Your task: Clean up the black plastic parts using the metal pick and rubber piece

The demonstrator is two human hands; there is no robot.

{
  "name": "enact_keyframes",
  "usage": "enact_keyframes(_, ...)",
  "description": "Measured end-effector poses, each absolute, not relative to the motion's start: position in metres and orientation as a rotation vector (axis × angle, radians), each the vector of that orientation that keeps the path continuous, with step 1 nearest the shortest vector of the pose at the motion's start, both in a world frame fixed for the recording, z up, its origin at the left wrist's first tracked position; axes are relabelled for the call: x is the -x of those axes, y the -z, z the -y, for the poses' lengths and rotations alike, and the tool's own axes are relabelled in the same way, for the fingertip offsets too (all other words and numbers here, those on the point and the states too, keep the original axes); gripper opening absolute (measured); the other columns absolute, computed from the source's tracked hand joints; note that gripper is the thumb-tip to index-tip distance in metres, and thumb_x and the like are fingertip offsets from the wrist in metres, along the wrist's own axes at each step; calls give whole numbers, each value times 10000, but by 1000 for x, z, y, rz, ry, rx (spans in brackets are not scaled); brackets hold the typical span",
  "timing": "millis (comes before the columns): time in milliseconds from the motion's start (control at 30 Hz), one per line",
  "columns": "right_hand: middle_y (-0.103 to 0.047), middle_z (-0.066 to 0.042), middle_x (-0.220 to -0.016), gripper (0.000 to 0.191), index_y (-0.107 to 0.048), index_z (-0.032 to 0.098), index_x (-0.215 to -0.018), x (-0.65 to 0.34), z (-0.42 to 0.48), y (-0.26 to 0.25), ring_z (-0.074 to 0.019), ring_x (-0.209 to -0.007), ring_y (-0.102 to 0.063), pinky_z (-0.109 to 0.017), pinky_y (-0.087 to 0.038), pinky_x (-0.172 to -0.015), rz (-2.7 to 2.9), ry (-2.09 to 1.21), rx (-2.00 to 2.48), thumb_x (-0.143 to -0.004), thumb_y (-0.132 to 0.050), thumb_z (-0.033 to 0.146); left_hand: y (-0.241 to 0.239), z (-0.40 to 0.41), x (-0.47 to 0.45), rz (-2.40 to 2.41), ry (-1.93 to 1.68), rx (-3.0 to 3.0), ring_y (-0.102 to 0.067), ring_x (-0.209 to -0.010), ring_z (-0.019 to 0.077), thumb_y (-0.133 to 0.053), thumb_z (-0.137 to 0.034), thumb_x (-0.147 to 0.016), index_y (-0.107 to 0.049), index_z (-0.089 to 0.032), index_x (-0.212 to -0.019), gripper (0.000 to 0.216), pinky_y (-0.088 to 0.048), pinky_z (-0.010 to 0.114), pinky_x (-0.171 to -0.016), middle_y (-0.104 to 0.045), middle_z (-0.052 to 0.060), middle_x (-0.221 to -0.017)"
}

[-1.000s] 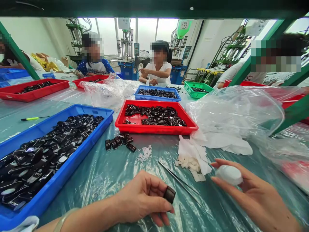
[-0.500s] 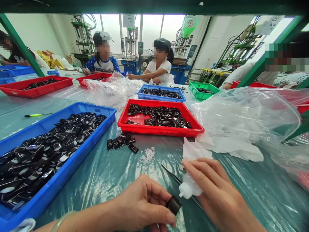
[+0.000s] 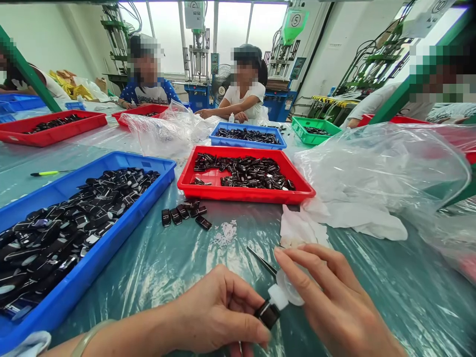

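Note:
My left hand is closed round a small glossy black plastic piece, pinched between thumb and fingers. Against the edge of that piece rests the white nozzle of a small translucent squeeze bottle, which my right hand grips. A pair of dark tweezers sticks out from the right hand, pointing up and left; how the fingers hold it is partly hidden. Beyond the hands, several similar black pieces lie on the plastic-covered table, with small white scraps beside them.
A blue tray of black pieces stands at left, a red tray ahead, and a smaller blue tray behind it. Clear plastic bags and a white cloth lie at right. Two people sit opposite.
The bottle in my right hand has tilted and moved left and down, so its nozzle now meets the black piece. My left hand stays nearly still. The camera view has tipped slightly downward.

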State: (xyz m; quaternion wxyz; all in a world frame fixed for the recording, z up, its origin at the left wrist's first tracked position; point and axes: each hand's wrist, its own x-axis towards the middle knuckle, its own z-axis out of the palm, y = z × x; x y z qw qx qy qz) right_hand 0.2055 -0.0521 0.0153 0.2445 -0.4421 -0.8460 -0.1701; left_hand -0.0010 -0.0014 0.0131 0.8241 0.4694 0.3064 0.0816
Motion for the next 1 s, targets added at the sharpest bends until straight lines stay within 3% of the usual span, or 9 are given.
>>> enact_keyframes(467,-575,-116,-994,355,-556,98,-1120,-202,51,-23,-222,-980,-482,-363,-476,-811,2281,531,1162,-840,-388,-43,-15,1,1,-648,-167,-983,-530,-403,58,-669,-215,-628,-669,-97,-667,124,-435,125,-398,-579,-9,-513)
enact_keyframes(667,-577,-107,-1026,379,-549,143,-1167,-208,49,-17,-230,-1033,-480,-378,-469,-840,2271,444,1145,-854,-398,-6,-16,0,0,-676,-141,-984,-523,-392,59,-665,-216,-622,-669,-99,-667,126,-439,133,-400,-569,-12,-488)
enact_keyframes(1000,-560,-125,-1078,330,-546,112,-1178,-213,53,-20,-240,-1093,-435,-396,-428,-896,2359,364,1102,-901,-374,65,-13,1,1,-663,-133,-982,-528,-404,62,-685,-242,-619,-683,-90,-711,178,-438,139,-401,-588,1,-529)
